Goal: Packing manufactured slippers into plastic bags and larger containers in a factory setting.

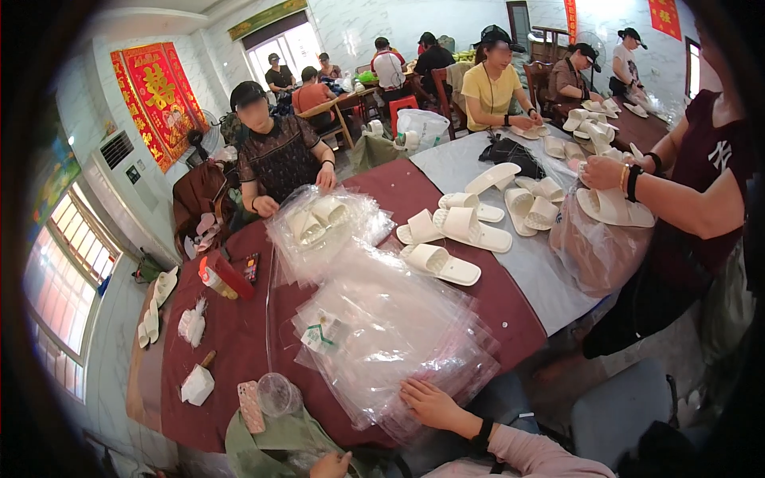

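Observation:
My right hand [434,405] lies flat, fingers stretched, on the near edge of a large loose stack of clear plastic bags [398,319]. A black band circles that wrist, below a pink sleeve. At the lower edge, beside a green cloth bag [255,442], shows part of my left hand [331,464]. Its thumb and a finger stand apart, holding nothing visible; the rest is cut off. Beyond the stack, a pair of cream slippers [317,219] rests among more clear bags, where a person opposite has both hands. A white label [320,333] with green marks sits on the bags.
More cream slippers [470,227] lie right of the bags. A phone [250,406] and clear plastic cup [279,394] are by the green bag. A red box [227,275] and white bundles [192,323] stand left. At right a person handles slippers above a pinkish bag [602,255]; a grey chair [621,406] is nearby.

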Demonstrator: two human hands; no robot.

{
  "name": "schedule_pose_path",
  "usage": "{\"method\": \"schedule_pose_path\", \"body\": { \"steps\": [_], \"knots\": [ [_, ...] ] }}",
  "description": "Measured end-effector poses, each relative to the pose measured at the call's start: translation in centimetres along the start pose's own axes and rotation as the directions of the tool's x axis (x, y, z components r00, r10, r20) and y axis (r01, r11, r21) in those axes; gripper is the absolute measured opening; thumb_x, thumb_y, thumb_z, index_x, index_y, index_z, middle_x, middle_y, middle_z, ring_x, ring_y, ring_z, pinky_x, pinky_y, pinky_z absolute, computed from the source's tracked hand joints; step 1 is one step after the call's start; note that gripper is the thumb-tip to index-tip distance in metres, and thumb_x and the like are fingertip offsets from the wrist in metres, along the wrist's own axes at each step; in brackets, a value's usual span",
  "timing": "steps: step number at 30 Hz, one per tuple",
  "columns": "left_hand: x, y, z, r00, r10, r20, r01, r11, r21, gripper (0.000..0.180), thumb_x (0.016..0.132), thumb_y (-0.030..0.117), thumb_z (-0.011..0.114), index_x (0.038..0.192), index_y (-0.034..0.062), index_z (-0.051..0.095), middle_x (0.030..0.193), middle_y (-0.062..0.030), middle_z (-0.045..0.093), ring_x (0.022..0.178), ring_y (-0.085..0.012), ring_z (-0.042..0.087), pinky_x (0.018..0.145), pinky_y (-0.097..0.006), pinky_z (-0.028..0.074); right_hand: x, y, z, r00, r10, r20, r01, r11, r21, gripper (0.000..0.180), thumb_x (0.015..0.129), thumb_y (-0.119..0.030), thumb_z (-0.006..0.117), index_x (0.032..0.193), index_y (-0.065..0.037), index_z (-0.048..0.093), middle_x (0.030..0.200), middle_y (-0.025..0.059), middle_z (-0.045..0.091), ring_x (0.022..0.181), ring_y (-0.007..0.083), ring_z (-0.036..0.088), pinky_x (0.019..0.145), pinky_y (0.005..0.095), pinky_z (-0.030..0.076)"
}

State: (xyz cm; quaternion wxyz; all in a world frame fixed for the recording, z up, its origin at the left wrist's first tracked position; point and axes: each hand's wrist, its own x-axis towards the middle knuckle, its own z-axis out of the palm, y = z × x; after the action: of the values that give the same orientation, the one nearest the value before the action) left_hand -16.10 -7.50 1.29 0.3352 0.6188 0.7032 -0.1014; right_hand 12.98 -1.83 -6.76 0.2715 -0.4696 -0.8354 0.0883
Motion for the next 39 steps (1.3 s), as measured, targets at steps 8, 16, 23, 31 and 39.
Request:
{"method": "schedule_pose_path", "body": {
  "steps": [8, 16, 23, 31, 39],
  "knots": [
    [6.8, 11.5, 1.1, 0.542, 0.604, -0.584, -0.603, 0.764, 0.230, 0.048, 0.084, 0.031, 0.058, 0.125, 0.0089, 0.048, 0.135, -0.0233, 0.037, 0.120, -0.0448, 0.038, 0.096, -0.054, 0.032, 0.9, -0.5, -1.8, 0.993, -0.061, 0.098, 0.059, 0.998, 0.019, 0.038, 0.082, -0.021, 0.057, 0.116, -0.004, 0.055, 0.130, 0.0140, 0.048, 0.122, 0.0279, 0.044, 0.100, 0.0434, 0.035],
    [10.9, 14.1, 5.0, 0.643, 0.574, -0.507, -0.436, 0.819, 0.374, 0.059, 0.085, 0.046, 0.053, 0.137, 0.0233, 0.039, 0.143, -0.0231, 0.026, 0.128, -0.0532, 0.020, 0.099, -0.068, 0.010, 2.3, 4.9, -10.6, 0.930, 0.337, -0.147, -0.271, 0.899, 0.343, 0.021, 0.080, -0.018, 0.059, 0.095, -0.004, 0.064, 0.088, 0.0151, 0.064, 0.087, 0.0314, 0.060, 0.080, 0.0402, 0.047],
    [10.9, 14.9, 5.2, 0.589, 0.567, -0.575, -0.410, 0.824, 0.392, 0.059, 0.084, 0.046, 0.054, 0.137, 0.0249, 0.040, 0.143, -0.0214, 0.027, 0.129, -0.0507, 0.021, 0.100, -0.066, 0.011, 7.8, 16.3, -13.3, 0.854, 0.472, -0.218, -0.510, 0.841, -0.178, 0.036, 0.078, -0.022, 0.060, 0.110, -0.007, 0.057, 0.107, 0.0142, 0.059, 0.093, 0.0337, 0.057, 0.079, 0.0455, 0.047],
    [11.0, 15.1, 4.9, 0.569, 0.578, -0.585, -0.432, 0.815, 0.385, 0.058, 0.082, 0.047, 0.055, 0.135, 0.0249, 0.044, 0.142, -0.0208, 0.030, 0.129, -0.0490, 0.024, 0.102, -0.064, 0.013, 12.9, 22.9, -10.4, 0.762, 0.647, 0.019, -0.583, 0.698, -0.415, 0.067, 0.073, -0.036, 0.068, 0.134, -0.025, 0.042, 0.143, 0.0175, 0.031, 0.126, 0.0369, 0.037, 0.094, 0.0510, 0.040],
    [10.4, 14.7, 5.1, 0.595, 0.559, -0.577, -0.433, 0.828, 0.355, 0.059, 0.082, 0.048, 0.055, 0.135, 0.0248, 0.044, 0.143, -0.0209, 0.029, 0.130, -0.0488, 0.021, 0.102, -0.065, 0.011, 12.6, 23.2, -9.2, 0.721, 0.693, -0.026, -0.608, 0.614, -0.503, 0.064, 0.076, -0.044, 0.065, 0.133, -0.024, 0.043, 0.115, 0.0155, 0.051, 0.110, 0.0317, 0.047, 0.086, 0.0468, 0.040]
  ]
}}
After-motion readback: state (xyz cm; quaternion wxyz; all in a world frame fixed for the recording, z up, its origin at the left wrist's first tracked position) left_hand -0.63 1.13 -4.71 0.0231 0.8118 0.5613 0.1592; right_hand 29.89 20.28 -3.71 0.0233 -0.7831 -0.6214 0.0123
